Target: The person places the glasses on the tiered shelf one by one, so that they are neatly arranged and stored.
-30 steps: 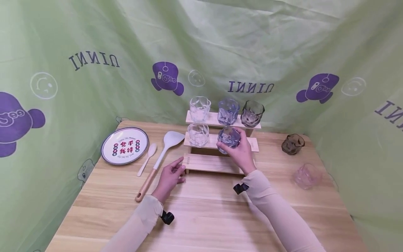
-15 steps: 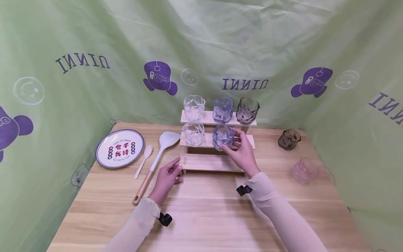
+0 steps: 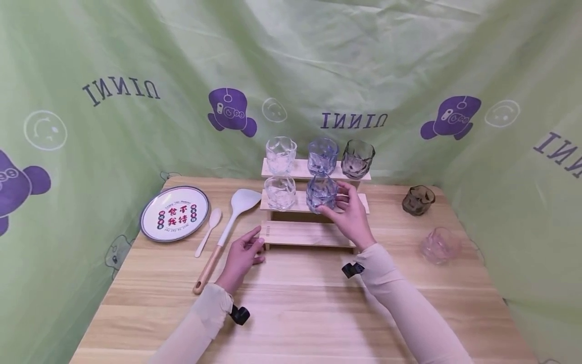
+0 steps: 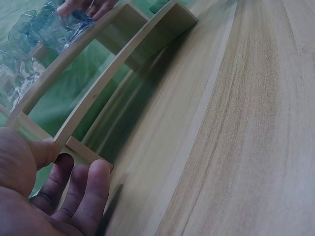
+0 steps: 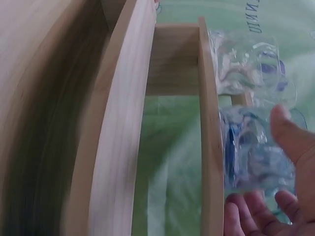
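Note:
My right hand (image 3: 350,215) is round a blue glass (image 3: 321,194), thumb at its front and fingers along its right side. The glass stands upright on the middle step of a three-step wooden rack (image 3: 309,234), beside a clear glass (image 3: 280,193). In the right wrist view, the base of the blue glass (image 5: 246,152) is against the step. At the lowest step's left end, my left hand (image 3: 241,258) pinches the rack's corner, its thumb on the board and curled fingers below, as the left wrist view shows at the rack's edge (image 4: 93,96).
The top step carries a clear glass (image 3: 281,155), a blue glass (image 3: 323,156) and a grey glass (image 3: 357,159). On the table's right are a brown glass (image 3: 418,200) and a pink glass (image 3: 439,246). Leftward lie a plate (image 3: 152,210), a small spoon (image 3: 214,218) and a spatula (image 3: 232,222).
The blue glass has gone from tilted in my right hand to upright on the middle step. My right fingers have eased back to its right side. The left hand stays at the rack's corner.

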`<action>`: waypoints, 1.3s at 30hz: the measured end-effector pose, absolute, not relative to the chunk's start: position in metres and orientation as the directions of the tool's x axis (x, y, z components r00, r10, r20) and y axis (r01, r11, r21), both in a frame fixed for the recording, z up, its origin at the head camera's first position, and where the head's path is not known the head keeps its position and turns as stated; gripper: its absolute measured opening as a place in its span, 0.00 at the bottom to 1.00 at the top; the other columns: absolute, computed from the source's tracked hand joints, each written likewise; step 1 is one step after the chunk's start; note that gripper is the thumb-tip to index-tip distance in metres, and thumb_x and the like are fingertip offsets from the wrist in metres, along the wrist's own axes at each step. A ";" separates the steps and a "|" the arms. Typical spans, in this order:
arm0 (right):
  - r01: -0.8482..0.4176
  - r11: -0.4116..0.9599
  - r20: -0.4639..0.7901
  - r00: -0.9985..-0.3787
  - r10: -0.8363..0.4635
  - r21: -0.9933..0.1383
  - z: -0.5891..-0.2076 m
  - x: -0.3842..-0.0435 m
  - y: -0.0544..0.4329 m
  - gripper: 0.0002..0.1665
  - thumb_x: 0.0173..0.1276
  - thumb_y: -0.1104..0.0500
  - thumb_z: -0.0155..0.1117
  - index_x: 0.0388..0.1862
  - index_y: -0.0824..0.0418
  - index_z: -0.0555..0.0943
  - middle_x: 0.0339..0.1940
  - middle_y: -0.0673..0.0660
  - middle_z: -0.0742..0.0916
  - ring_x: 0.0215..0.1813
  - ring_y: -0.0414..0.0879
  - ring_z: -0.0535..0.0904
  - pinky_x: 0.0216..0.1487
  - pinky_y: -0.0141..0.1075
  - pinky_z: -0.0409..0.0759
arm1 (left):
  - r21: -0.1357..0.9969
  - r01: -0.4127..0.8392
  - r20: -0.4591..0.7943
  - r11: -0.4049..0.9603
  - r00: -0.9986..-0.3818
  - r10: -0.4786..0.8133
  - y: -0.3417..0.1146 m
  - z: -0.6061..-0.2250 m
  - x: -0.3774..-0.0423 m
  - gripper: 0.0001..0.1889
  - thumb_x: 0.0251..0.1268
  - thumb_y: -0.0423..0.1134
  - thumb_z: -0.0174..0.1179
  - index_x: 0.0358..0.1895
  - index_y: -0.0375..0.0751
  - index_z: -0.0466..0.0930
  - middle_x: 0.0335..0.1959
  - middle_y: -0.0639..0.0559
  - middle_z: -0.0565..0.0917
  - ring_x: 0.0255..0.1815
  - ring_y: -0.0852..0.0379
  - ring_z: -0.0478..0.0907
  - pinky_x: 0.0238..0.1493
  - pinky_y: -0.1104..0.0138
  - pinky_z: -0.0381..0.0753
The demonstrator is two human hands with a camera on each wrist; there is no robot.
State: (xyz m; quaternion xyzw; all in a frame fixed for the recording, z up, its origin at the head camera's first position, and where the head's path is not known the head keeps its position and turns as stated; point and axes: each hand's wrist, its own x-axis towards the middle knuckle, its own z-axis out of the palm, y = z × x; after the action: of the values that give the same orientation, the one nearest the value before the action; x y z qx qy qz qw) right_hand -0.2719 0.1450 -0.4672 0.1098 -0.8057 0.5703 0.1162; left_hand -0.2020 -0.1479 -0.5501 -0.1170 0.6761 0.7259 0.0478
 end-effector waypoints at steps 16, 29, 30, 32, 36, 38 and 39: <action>-0.219 0.171 0.278 -0.778 0.564 -0.961 -0.470 -0.307 0.274 0.42 0.69 0.52 0.72 0.75 0.53 0.60 0.72 0.55 0.65 0.71 0.45 0.60 0.73 0.35 0.64 | 0.971 -0.221 -0.229 -0.087 -0.968 -0.099 -0.152 -0.552 -0.201 0.26 0.73 0.35 0.62 0.73 0.45 0.72 0.47 0.42 0.79 0.44 0.50 0.78 0.40 0.60 0.92; 0.228 0.207 -0.048 -0.775 0.630 -0.951 -0.502 -0.315 0.315 0.70 0.58 0.39 0.78 0.83 0.44 0.38 0.83 0.57 0.47 0.81 0.52 0.39 0.81 0.37 0.40 | 0.967 -0.236 -0.245 -0.099 -0.965 -0.092 -0.148 -0.553 -0.201 0.26 0.73 0.36 0.63 0.73 0.49 0.73 0.46 0.42 0.79 0.45 0.49 0.78 0.40 0.61 0.91; 0.237 0.216 -0.047 -0.770 0.636 -0.947 -0.503 -0.315 0.315 0.69 0.57 0.39 0.79 0.82 0.43 0.40 0.82 0.57 0.49 0.80 0.53 0.40 0.81 0.38 0.41 | 0.967 -0.236 -0.245 -0.097 -0.965 -0.094 -0.148 -0.552 -0.200 0.26 0.73 0.36 0.62 0.73 0.49 0.73 0.46 0.42 0.79 0.45 0.49 0.78 0.40 0.61 0.91; 0.249 0.234 -0.046 -0.771 0.635 -0.940 -0.505 -0.316 0.315 0.68 0.56 0.39 0.80 0.82 0.42 0.41 0.82 0.56 0.50 0.80 0.54 0.41 0.81 0.41 0.42 | 0.967 -0.234 -0.244 -0.100 -0.965 -0.099 -0.149 -0.552 -0.200 0.26 0.73 0.36 0.63 0.72 0.49 0.73 0.46 0.42 0.79 0.45 0.49 0.78 0.40 0.61 0.91; 0.221 0.237 -0.034 -0.795 0.606 -0.946 -0.508 -0.319 0.316 0.68 0.58 0.41 0.79 0.82 0.42 0.39 0.82 0.54 0.53 0.80 0.52 0.44 0.81 0.40 0.46 | 0.968 -0.227 -0.237 -0.105 -0.967 -0.097 -0.149 -0.553 -0.201 0.26 0.73 0.36 0.63 0.72 0.49 0.73 0.46 0.42 0.79 0.44 0.49 0.78 0.40 0.61 0.91; 0.207 0.239 -0.017 -0.789 0.615 -0.949 -0.511 -0.321 0.315 0.66 0.57 0.41 0.80 0.81 0.43 0.43 0.79 0.55 0.58 0.77 0.52 0.48 0.79 0.40 0.51 | 0.967 -0.229 -0.239 -0.107 -0.967 -0.092 -0.149 -0.553 -0.201 0.26 0.73 0.36 0.63 0.72 0.49 0.74 0.45 0.42 0.79 0.44 0.49 0.78 0.40 0.60 0.92; 0.211 0.255 -0.007 -0.783 0.622 -0.944 -0.512 -0.321 0.315 0.65 0.57 0.40 0.80 0.80 0.44 0.46 0.77 0.56 0.60 0.76 0.53 0.50 0.78 0.41 0.53 | 0.967 -0.231 -0.241 -0.106 -0.966 -0.090 -0.148 -0.554 -0.200 0.26 0.73 0.36 0.63 0.72 0.49 0.73 0.45 0.42 0.79 0.44 0.49 0.78 0.40 0.60 0.92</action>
State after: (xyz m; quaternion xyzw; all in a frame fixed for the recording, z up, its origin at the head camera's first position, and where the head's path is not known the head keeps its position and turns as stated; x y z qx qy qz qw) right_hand -0.3213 0.3152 -0.5121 -0.2707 -0.7694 0.5472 0.1879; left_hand -0.2004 -0.1484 -0.5538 -0.1202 0.6667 0.7340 0.0481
